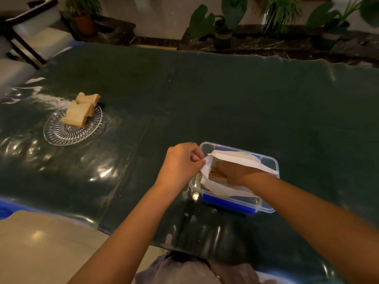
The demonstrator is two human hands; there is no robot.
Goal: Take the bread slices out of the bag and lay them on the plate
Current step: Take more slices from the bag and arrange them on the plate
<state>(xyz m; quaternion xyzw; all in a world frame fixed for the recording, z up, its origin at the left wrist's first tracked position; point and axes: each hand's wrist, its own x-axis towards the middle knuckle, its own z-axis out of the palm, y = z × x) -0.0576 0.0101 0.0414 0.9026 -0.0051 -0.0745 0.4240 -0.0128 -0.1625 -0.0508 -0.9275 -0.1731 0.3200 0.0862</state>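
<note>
A white plastic bag [235,158] lies open inside a clear container with blue clips [268,203] near the table's front. My left hand [181,162] pinches the bag's left edge and holds it open. My right hand [235,172] reaches into the bag, with its fingers on the bread slices [217,176] inside; the fingertips are hidden, so the grip is unclear. At the far left stands a clear glass plate [67,134] with two bread slices [79,113] lying on its far side, one partly over the rim.
The dark green table [225,95] is covered with shiny plastic film. A chair [30,27] stands at the back left. Potted plants [223,23] line a ledge behind the table. Pale floor tiles [41,247] show at the lower left.
</note>
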